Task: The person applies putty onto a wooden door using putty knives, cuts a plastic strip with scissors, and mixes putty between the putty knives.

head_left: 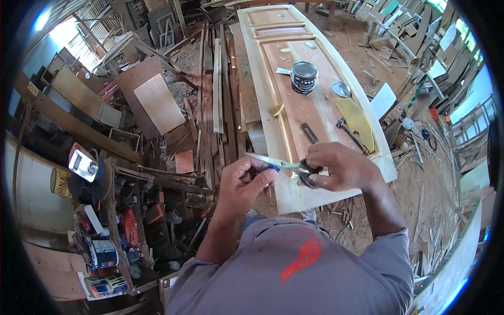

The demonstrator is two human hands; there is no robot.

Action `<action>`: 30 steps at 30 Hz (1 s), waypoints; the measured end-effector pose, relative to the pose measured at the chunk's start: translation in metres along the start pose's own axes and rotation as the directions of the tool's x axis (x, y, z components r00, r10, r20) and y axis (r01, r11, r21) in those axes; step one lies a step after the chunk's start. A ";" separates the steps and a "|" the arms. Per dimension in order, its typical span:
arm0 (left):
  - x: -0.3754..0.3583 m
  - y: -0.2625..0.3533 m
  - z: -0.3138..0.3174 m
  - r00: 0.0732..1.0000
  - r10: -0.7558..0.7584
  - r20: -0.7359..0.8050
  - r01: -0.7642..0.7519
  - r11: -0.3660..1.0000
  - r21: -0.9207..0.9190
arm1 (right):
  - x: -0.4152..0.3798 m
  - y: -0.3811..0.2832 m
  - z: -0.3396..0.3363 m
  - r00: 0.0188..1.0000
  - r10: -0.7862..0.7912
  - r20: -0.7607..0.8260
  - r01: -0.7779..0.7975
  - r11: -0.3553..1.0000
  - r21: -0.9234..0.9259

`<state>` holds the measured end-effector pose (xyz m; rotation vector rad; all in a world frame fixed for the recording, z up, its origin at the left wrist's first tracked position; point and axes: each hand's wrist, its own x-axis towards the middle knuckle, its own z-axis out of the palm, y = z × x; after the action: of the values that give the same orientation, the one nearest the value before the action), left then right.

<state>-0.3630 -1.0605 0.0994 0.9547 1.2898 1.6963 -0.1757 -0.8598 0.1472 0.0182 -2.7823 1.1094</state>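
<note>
While the right hand [341, 165] grips the dark handles of a pair of scissors [265, 159], the left hand [241, 184] pinches a small blue piece [274, 168] between thumb and fingers, just beside the blades, which point left; what the blue piece is cannot be made out. Both hands are raised over the near end of a long wooden panel [294, 198], pale at its edges, with reddish-brown inset fields and raised mouldings. On its surface stands a dark can [304, 79], with a round lid [341, 89] lying to its right. Nearer, a yellow sheet [357, 123] lies along the right side with a hammer-like tool [353, 136] beside it, a narrow dark block [309, 134] lies toward the middle, and a yellow scrap [276, 109] rests by the left moulding. Around this spreads a cluttered workshop, its brown floor [344, 47] strewn with offcuts. Long timbers [217, 89] run alongside to the left; beyond them, 1 pale board [160, 104] lies over a darker one. At the lower left, 2 labelled containers [103, 253] sit below a yellow tin [60, 182]. Daylight glares through openings at the upper left and upper right.
</note>
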 end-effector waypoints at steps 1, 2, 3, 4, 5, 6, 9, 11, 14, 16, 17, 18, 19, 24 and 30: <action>0.001 0.001 0.004 0.997 -0.028 -0.070 0.021 0.995 -0.099 | -0.001 0.002 -0.003 0.999 0.010 -0.032 -0.011 0.999 -0.034; 0.004 0.004 0.010 0.988 -0.062 -0.138 0.034 0.979 -0.199 | -0.001 0.004 -0.006 0.998 0.018 -0.063 -0.022 0.997 -0.069; 0.006 0.007 0.014 0.974 -0.100 -0.204 0.036 0.954 -0.298 | -0.001 0.005 -0.009 0.995 0.022 -0.092 -0.032 0.994 -0.104; 0.010 0.003 0.012 0.965 -0.083 -0.250 0.011 0.961 -0.278 | -0.005 0.010 -0.007 0.986 0.100 -0.133 -0.097 0.995 0.027; 0.014 -0.007 0.009 0.952 -0.069 -0.298 -0.011 0.966 -0.258 | -0.011 0.018 -0.001 0.970 0.183 -0.159 -0.157 0.974 0.163; 0.017 -0.015 0.007 0.937 -0.056 -0.346 -0.029 0.971 -0.237 | -0.016 0.022 0.007 0.948 0.270 -0.171 -0.211 0.931 0.299; 0.032 -0.022 0.009 0.849 0.020 -0.529 -0.201 0.937 -0.286 | -0.017 0.030 0.051 0.930 0.310 -0.195 -0.116 0.755 0.645; 0.040 -0.021 0.011 0.789 0.042 -0.613 -0.274 0.917 -0.290 | -0.021 0.039 0.074 0.944 0.308 -0.114 -0.111 0.625 0.772; 0.048 -0.017 0.008 0.724 0.083 -0.685 -0.307 0.928 -0.212 | -0.030 0.027 0.080 0.939 0.339 -0.052 -0.070 0.338 0.938; 0.048 -0.019 0.003 0.708 0.103 -0.699 -0.349 0.911 -0.220 | -0.044 0.032 0.077 0.916 0.398 -0.055 -0.034 0.215 0.976; 0.047 -0.017 0.003 0.704 0.102 -0.703 -0.360 0.904 -0.230 | -0.051 0.036 0.073 0.901 0.429 -0.060 -0.009 0.157 0.988; 0.046 -0.015 0.003 0.700 0.100 -0.707 -0.371 0.897 -0.240 | -0.058 0.040 0.069 0.888 0.452 -0.082 0.007 0.165 0.986; 0.045 -0.017 0.002 0.689 0.102 -0.718 -0.385 0.890 -0.244 | -0.064 0.044 0.064 0.874 0.475 -0.105 0.023 0.176 0.984; 0.040 -0.021 -0.004 0.702 0.073 -0.708 -0.409 0.856 -0.317 | -0.084 0.054 0.056 0.732 0.613 -0.297 0.059 0.377 0.924; 0.032 -0.027 0.006 0.728 0.089 -0.680 -0.431 0.831 -0.352 | -0.088 0.042 0.057 0.619 0.665 -0.418 0.269 0.321 0.908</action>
<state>-0.3667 -1.0243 0.0776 0.2396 1.0324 2.5772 -0.0991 -0.8718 0.0649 -0.6082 -1.0482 2.0322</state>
